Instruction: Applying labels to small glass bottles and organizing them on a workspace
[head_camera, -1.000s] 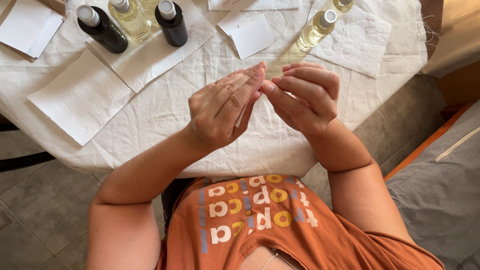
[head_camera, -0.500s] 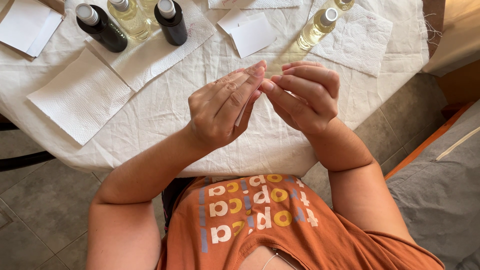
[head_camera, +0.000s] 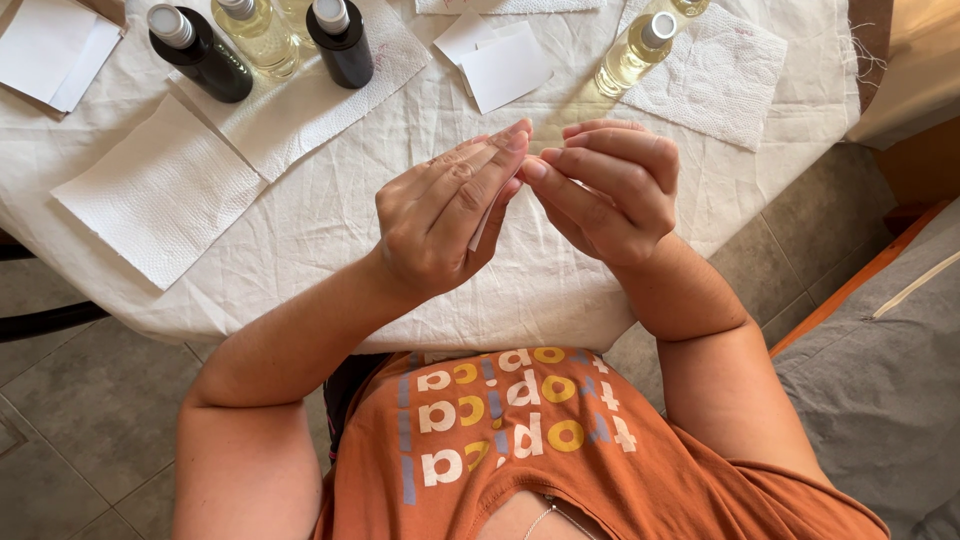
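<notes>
My left hand (head_camera: 440, 225) and right hand (head_camera: 600, 190) meet above the near edge of the cloth-covered table (head_camera: 330, 230), fingertips touching at about twelve o'clock from my chest. Between them I hold a small white paper strip (head_camera: 484, 226). Only its edge shows, running from my left fingertips down toward the palm, its long axis pointing from one o'clock to seven o'clock. My left fingers lie straight and pressed together against the strip, thumb behind it. My right fingers curl in and pinch at its upper end, though I cannot tell how much they grip. The left hand carries more of the strip. Farther off at eleven o'clock stand two dark bottles (head_camera: 200, 55), and at one o'clock a clear yellowish bottle (head_camera: 632, 50) lies on a paper towel (head_camera: 720, 80).
</notes>
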